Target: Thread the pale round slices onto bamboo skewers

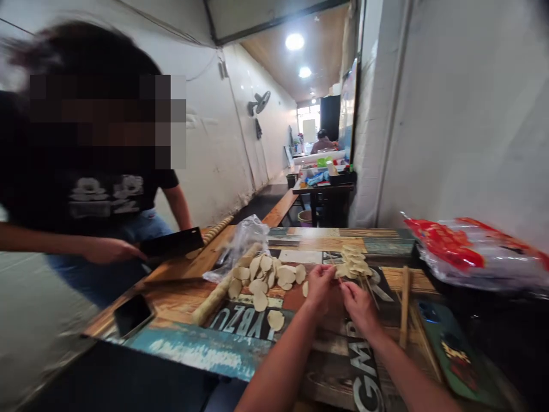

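My left hand (321,283) and my right hand (357,303) work close together above the table, fingers closed. A thin wooden skewer (339,280) shows at my right fingertips. What my left fingers pinch is too small to make out. Just beyond them lies a stack of pale, thin food slices (355,262) threaded on skewers. To the left of my hands is a loose pile of pale oval slices (259,272), with a single slice (275,320) nearer me. A long pale roll (214,300) of the same look rests beside the pile, near a clear plastic bag (246,234).
Across the left corner, a co-worker's hand (109,256) holds a dark cleaver (174,245) over a wooden board (175,273) with another long roll (218,228). A phone (132,316) lies left; a green phone (454,349), wooden sticks (404,309) and red-and-clear plastic packages (476,252) are right.
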Action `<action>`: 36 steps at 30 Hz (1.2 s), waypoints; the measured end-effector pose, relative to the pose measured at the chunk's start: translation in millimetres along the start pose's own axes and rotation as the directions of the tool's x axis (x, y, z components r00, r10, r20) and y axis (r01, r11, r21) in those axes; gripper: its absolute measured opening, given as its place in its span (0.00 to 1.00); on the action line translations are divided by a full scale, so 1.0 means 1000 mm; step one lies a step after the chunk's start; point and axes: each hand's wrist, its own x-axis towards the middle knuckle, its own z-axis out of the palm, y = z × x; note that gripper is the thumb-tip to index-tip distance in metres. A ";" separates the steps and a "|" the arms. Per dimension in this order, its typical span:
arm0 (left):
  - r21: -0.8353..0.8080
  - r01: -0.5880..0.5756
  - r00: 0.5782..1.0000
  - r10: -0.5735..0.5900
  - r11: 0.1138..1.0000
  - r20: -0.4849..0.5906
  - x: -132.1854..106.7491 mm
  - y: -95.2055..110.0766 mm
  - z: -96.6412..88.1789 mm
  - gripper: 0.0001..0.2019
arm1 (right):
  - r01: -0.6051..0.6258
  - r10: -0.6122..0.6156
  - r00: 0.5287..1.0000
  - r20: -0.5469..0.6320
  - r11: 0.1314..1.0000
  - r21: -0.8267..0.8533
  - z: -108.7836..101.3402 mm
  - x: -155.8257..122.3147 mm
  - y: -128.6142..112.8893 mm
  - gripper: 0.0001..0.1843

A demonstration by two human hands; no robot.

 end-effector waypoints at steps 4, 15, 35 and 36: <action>-0.103 0.083 0.996 -0.086 0.991 -0.026 0.006 0.007 -0.007 0.23 | 0.011 -0.013 0.997 0.070 1.000 0.025 0.001 -0.002 -0.004 0.25; -0.053 0.073 0.992 -0.078 0.996 -0.096 0.016 0.017 -0.025 0.19 | 0.127 -0.120 0.983 0.143 0.991 -0.044 0.001 -0.011 -0.009 0.22; 0.944 -0.270 0.963 0.047 0.191 0.266 -0.002 0.054 -0.056 0.15 | -0.002 0.001 1.000 -0.025 0.998 -0.057 -0.007 -0.002 -0.007 0.26; 0.939 -0.296 0.955 0.044 0.176 0.292 -0.002 0.052 -0.055 0.14 | -0.008 0.007 1.000 -0.023 0.999 -0.053 -0.007 -0.002 -0.007 0.26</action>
